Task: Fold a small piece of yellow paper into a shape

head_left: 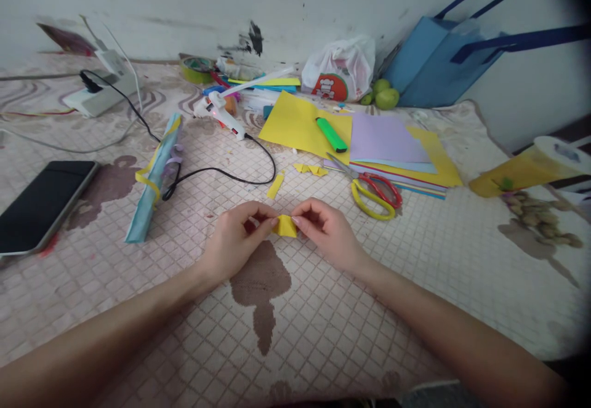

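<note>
Between my two hands is a small piece of yellow paper (285,226), creased and held just over the patterned cloth. My left hand (237,236) pinches its left edge between thumb and fingers. On the opposite edge, my right hand (327,231) pinches it the same way. Just beyond lies a narrow yellow paper strip (276,185). A few small folded yellow paper pieces (310,169) rest farther back. Scissors (375,197) with red and yellow handles lie to the right of them.
A white glue gun (224,116) trails a black cord. Coloured paper sheets (388,140) hold a green cutter (331,135). At left are a phone (46,205), a blue paper roll (154,177) and a power strip (104,91). A blue bag (438,63) stands behind.
</note>
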Available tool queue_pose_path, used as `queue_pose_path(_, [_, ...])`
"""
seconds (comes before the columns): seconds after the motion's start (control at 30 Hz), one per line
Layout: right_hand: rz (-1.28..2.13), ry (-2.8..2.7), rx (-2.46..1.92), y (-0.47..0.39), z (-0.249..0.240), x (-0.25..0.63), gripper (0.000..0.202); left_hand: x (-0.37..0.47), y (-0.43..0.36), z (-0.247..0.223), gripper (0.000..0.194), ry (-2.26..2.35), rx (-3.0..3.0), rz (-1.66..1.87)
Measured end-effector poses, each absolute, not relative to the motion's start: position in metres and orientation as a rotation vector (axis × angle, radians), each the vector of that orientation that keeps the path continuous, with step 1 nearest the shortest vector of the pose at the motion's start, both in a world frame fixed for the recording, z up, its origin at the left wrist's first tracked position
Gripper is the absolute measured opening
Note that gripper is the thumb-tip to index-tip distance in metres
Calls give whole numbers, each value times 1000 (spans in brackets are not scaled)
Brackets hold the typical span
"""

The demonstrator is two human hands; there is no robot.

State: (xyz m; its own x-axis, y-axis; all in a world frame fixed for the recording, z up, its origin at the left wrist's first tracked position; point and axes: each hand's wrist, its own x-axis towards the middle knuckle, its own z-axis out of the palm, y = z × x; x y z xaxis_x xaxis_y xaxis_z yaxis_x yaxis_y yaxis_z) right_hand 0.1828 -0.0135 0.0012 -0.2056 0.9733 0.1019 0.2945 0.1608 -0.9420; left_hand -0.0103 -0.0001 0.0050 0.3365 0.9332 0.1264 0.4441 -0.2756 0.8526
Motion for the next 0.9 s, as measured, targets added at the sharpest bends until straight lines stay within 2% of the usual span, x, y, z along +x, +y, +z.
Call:
queue_pose_path(0.17, [1139,-1576,-1249,-14,2,183,6,-11,-1,4,16,1205,1741,863])
queue_pose_path(0.4, [1360,-1430,-1280,-18,6,183,18,-10,-4,7,19,1210,1666,854])
queue_pose_path(0.9, [1650,-966,-1023,-9,12,179,25,3,-1,21,12,1085,1723,1028])
